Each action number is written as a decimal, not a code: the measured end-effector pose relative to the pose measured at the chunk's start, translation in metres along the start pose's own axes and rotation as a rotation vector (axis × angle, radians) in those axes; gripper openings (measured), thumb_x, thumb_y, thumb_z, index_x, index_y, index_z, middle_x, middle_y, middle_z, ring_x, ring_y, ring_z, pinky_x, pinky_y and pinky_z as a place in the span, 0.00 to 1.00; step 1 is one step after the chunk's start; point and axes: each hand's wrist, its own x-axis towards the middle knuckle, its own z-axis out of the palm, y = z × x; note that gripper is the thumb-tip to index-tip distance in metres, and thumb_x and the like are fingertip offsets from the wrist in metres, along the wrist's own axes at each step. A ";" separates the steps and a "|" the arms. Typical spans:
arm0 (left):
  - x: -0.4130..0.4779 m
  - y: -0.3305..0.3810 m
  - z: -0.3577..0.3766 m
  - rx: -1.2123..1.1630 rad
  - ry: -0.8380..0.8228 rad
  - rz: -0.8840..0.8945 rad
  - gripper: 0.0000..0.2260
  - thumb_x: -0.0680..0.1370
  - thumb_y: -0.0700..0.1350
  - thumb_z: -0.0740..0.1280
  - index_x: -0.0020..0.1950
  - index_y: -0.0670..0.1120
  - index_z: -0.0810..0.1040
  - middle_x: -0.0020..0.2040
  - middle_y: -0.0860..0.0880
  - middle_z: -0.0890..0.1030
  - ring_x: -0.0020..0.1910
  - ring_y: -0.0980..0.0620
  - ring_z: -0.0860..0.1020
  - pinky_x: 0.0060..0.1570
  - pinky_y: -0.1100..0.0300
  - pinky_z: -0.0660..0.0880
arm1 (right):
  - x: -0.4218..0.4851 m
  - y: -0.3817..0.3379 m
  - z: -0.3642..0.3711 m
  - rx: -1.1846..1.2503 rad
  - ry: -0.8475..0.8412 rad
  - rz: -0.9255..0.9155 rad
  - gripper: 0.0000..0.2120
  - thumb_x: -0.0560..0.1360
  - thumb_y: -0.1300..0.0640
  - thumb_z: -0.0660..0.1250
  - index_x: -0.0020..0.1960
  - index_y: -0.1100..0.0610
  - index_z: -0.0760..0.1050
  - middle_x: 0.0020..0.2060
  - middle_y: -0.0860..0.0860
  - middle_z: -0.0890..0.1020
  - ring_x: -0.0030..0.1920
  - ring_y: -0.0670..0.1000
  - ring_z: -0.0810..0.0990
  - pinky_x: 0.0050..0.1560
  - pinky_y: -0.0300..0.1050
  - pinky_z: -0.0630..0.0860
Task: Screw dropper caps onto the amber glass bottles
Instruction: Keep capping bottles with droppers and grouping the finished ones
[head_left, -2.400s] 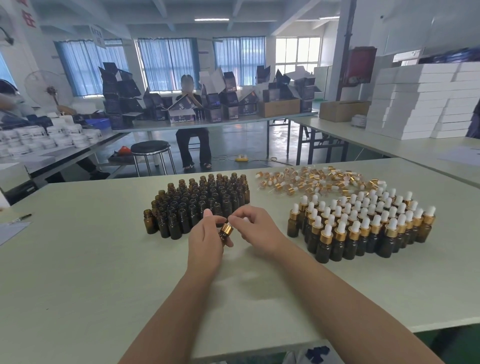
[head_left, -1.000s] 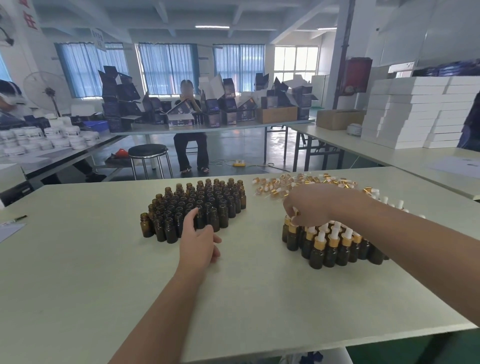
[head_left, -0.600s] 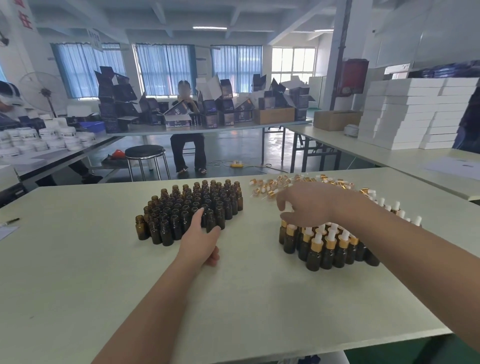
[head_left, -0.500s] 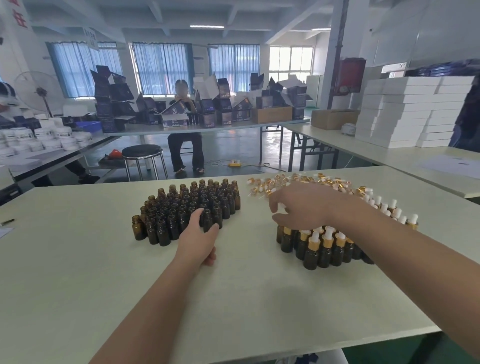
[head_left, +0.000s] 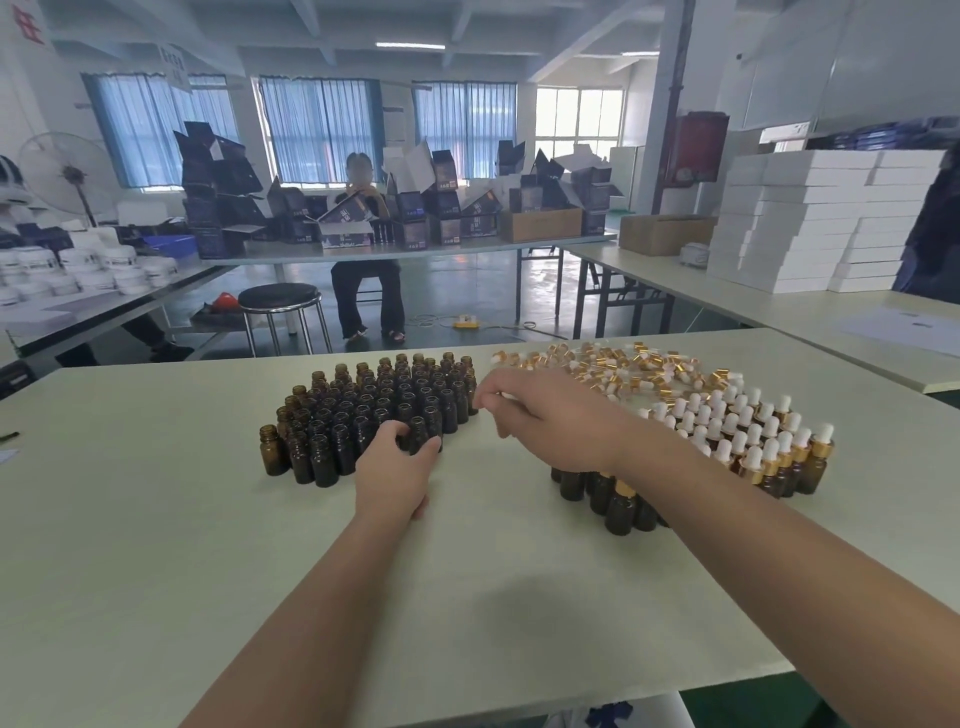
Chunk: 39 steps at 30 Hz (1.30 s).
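A cluster of open amber bottles (head_left: 363, 405) stands on the pale table (head_left: 156, 545), left of centre. My left hand (head_left: 392, 473) grips one amber bottle (head_left: 418, 432) at the cluster's near right edge, thumb on one side and fingers on the other. My right hand (head_left: 545, 415) hovers just right of the cluster with its fingertips pinched on a dropper cap (head_left: 506, 396), of which only a white sliver shows. Loose gold-and-white dropper caps (head_left: 623, 364) lie in a pile at the back right. Capped bottles (head_left: 753, 441) stand at the right, partly hidden by my right forearm.
Beyond the table's far edge stand a black stool (head_left: 279, 299) and a long table with dark boxes (head_left: 447, 208), where a person (head_left: 366, 270) sits. White boxes (head_left: 810, 218) are stacked on the table at the right. White jars (head_left: 78, 265) fill the left table.
My right hand left the capped bottles, passed over the cap pile and swung left toward the open bottles. My left hand reached forward and closed round a bottle at the cluster's edge.
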 end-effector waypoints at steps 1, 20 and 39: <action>0.000 0.001 0.000 0.000 0.001 0.005 0.13 0.75 0.52 0.69 0.55 0.53 0.69 0.39 0.48 0.77 0.16 0.53 0.73 0.17 0.61 0.71 | 0.001 -0.002 0.004 0.050 0.020 0.001 0.11 0.83 0.54 0.53 0.56 0.53 0.74 0.38 0.42 0.78 0.43 0.47 0.79 0.42 0.34 0.72; -0.032 -0.001 -0.009 -0.068 -0.095 0.288 0.03 0.76 0.43 0.63 0.42 0.49 0.71 0.33 0.53 0.77 0.29 0.60 0.72 0.32 0.58 0.67 | 0.067 -0.012 0.093 1.278 0.720 0.366 0.14 0.84 0.55 0.51 0.45 0.57 0.70 0.26 0.47 0.79 0.30 0.49 0.82 0.33 0.38 0.78; -0.043 0.005 -0.011 0.003 -0.186 0.446 0.07 0.71 0.47 0.58 0.41 0.44 0.69 0.33 0.49 0.70 0.33 0.51 0.67 0.36 0.51 0.66 | 0.051 0.004 0.103 1.326 0.737 0.351 0.14 0.84 0.56 0.51 0.45 0.59 0.71 0.26 0.49 0.79 0.30 0.49 0.82 0.32 0.38 0.78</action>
